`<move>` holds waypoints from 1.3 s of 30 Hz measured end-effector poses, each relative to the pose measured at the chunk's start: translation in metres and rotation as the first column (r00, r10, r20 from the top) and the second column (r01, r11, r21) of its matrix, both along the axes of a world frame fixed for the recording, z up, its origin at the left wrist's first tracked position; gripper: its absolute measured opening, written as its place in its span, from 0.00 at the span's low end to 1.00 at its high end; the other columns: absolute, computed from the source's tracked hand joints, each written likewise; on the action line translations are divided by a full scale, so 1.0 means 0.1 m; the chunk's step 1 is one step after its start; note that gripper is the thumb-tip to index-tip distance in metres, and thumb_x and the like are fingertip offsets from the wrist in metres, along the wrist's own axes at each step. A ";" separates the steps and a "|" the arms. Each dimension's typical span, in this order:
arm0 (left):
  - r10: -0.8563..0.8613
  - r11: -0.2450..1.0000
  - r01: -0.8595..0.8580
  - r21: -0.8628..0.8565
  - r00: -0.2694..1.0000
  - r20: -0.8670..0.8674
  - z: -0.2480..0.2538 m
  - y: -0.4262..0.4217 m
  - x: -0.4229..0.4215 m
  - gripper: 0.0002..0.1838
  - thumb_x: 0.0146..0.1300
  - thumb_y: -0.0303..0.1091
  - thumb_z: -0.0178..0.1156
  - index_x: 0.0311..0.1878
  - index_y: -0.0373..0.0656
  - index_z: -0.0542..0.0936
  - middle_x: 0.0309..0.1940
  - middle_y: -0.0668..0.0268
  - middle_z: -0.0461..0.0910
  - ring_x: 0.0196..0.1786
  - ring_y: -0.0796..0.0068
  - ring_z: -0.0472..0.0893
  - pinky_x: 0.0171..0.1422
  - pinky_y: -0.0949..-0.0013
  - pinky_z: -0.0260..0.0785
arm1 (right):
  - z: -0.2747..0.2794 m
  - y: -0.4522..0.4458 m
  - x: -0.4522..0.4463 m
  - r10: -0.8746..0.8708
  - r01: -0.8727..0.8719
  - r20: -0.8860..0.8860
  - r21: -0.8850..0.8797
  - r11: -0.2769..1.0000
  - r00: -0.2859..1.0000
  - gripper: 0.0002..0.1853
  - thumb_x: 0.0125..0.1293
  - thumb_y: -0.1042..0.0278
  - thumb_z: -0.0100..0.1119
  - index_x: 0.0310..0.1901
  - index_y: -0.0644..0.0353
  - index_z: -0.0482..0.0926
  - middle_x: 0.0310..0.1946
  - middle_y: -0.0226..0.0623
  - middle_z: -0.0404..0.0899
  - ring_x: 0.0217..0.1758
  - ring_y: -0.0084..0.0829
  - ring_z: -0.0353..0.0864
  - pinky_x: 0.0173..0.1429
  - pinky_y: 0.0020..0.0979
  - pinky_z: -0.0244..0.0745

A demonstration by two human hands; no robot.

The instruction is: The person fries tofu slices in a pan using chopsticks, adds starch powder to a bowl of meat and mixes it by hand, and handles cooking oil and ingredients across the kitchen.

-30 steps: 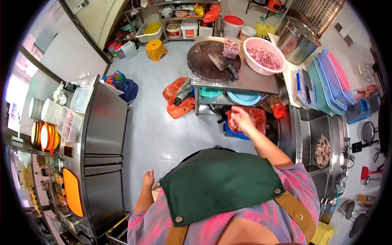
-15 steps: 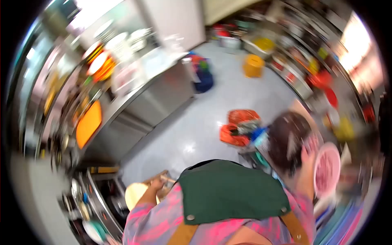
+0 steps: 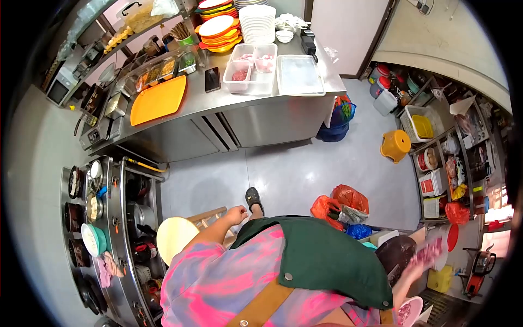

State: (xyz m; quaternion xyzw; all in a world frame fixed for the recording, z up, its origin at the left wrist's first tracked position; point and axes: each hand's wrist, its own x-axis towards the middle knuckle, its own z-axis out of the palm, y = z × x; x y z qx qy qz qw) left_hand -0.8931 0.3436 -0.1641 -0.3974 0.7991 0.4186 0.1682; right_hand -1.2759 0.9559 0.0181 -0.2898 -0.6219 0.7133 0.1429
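On the right side, my right hand (image 3: pixel 415 271) is closed on a clear container of red meat (image 3: pixel 429 252), which is blurred by motion. Just below that hand sits a pink bowl (image 3: pixel 411 310) with pinkish meat in it, partly cut off by my body. A dark round pot or lid (image 3: pixel 396 254) is beside my right forearm. My left hand (image 3: pixel 237 215) hangs low near a wooden rack (image 3: pixel 208 216), its fingers curled and nothing visible in them. Next to my left arm is a round cream-coloured top (image 3: pixel 177 238).
A steel counter (image 3: pixel 201 103) ahead holds an orange board (image 3: pixel 159 101), a phone (image 3: pixel 212 79), a clear bin of meat containers (image 3: pixel 259 86) and stacked plates (image 3: pixel 257 24). Red bags (image 3: pixel 350 197) lie on the floor. A yellow stool (image 3: pixel 395 145) stands near shelves; a stove (image 3: pixel 103 218) is at left.
My view has turned toward the counter, which now spans the top. The pink bowl sits lower in view, and my right hand holds the meat container away from it.
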 end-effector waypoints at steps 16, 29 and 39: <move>0.430 0.894 -0.440 0.090 0.783 -0.449 0.59 -2.71 -0.52 0.14 0.57 0.37 0.60 0.44 0.41 0.76 0.37 0.63 0.80 0.36 0.73 0.78 0.41 0.69 0.70 | 0.50 -8.15 -0.18 0.920 -0.798 -0.092 -0.536 0.276 0.381 0.08 0.60 0.76 0.40 0.39 0.65 0.68 0.32 0.42 0.76 0.28 0.32 0.78 0.24 0.25 0.69; 0.529 0.821 -0.554 0.137 0.647 -0.549 1.03 -3.20 -0.96 0.10 0.59 0.30 0.57 0.44 0.41 0.76 0.29 0.69 0.76 0.31 0.81 0.72 0.36 0.76 0.66 | -1.24 -7.41 -2.13 0.668 -0.388 -0.130 0.727 0.567 0.732 0.24 0.52 0.66 0.63 0.48 0.66 0.66 0.34 0.42 0.75 0.38 0.34 0.74 0.45 0.34 0.70; 0.269 0.774 -0.604 -0.189 0.584 -0.765 1.74 -3.87 -2.38 0.15 0.60 0.31 0.56 0.49 0.37 0.73 0.44 0.60 0.70 0.40 0.74 0.74 0.40 0.73 0.69 | -0.82 -6.88 -2.28 0.899 -0.907 0.265 -0.145 0.395 0.349 0.15 0.63 0.68 0.50 0.51 0.58 0.69 0.26 0.26 0.74 0.27 0.19 0.73 0.28 0.22 0.70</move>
